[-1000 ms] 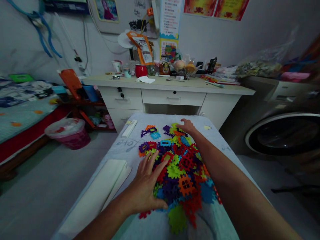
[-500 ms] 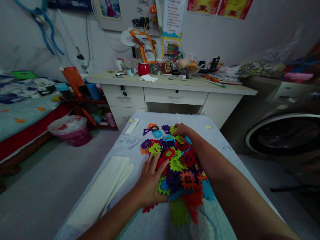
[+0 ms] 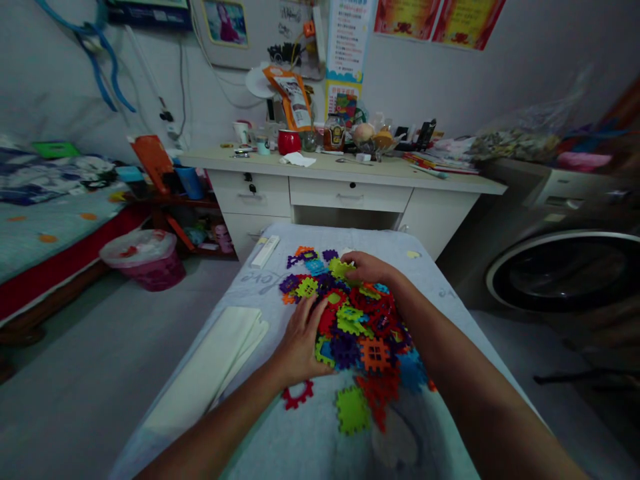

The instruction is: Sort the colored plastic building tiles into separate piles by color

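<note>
A heap of colourful interlocking plastic tiles lies on a narrow table with a pale cloth. My left hand rests flat on the heap's left edge with fingers stretched out. My right hand curves over the heap's far end, fingers bent round green and yellow tiles, and its forearm lies along the right side. A red ring-shaped tile and a green tile lie loose at the near side.
A folded white sheet lies on the table's left part, and a small white box sits at the far left. Beyond stand a cluttered white desk, a pink bin, a bed and a washing machine.
Both hands have drawn the tiles inward into a tighter heap. My right hand came nearer and curled over the far tiles. A red ring tile and a green tile now lie apart at the near side.
</note>
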`<action>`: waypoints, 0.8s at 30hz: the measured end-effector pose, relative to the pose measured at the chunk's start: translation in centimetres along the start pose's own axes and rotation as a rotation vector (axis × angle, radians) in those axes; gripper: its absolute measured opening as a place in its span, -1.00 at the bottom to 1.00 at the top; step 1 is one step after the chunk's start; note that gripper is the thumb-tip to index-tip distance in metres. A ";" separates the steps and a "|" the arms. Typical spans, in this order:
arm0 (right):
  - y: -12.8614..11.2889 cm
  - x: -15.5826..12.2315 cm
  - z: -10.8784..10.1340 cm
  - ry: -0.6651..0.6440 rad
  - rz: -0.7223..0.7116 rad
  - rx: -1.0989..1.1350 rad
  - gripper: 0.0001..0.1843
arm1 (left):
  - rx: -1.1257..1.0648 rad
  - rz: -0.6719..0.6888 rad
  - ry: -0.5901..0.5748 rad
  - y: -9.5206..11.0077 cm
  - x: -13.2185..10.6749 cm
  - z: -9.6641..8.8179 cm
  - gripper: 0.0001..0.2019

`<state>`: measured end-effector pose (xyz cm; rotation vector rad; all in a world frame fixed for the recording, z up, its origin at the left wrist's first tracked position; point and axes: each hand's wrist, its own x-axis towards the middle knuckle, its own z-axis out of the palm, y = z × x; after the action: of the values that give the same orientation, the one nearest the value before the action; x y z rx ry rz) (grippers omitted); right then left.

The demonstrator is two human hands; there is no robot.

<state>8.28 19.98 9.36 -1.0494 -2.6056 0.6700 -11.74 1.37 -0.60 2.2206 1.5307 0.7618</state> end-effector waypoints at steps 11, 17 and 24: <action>-7.1 -9.4 2.4 -0.036 -0.210 -0.035 -0.65 | -0.028 -0.005 0.047 -1.0 1.5 -0.5 0.17; -2.7 -14.4 2.0 0.330 0.062 -0.034 -0.72 | 0.081 -0.100 -0.164 -1.1 1.9 -3.3 0.20; 4.9 -17.5 4.9 0.549 0.522 -0.197 -0.41 | 0.011 -0.022 -0.099 -2.3 5.2 -6.8 -0.10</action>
<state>21.68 9.21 1.63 -1.7157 -1.9576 0.1697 -16.09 6.84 4.83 2.2113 1.5124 0.6282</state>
